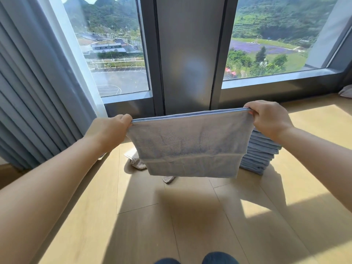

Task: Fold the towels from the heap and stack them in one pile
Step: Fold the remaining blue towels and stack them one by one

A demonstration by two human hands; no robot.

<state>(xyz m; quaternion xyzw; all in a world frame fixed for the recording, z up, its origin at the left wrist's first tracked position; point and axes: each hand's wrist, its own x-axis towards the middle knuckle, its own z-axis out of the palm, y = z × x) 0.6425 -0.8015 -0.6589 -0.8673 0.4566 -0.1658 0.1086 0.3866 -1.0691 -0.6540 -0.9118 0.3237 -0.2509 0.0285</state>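
Pale blue towel (190, 143) held up in the air above the floor (190, 221), already doubled: 2 hemmed edges together along the top. Left hand (114, 128) pinching 1 top corner, right hand (270, 119) pinching the other, fingers curled round the cloth, arms apart. Stretched taut like this probably to line up the edges and let the hanging weight pull out creases before the next fold. Pile of folded blue towels (261, 153) on the floor just behind the right corner, near enough for a short set-down. Pale scraps (136, 161) on the floor behind the cloth: slippers or towels, impossible to tell. Heap itself not in sight.
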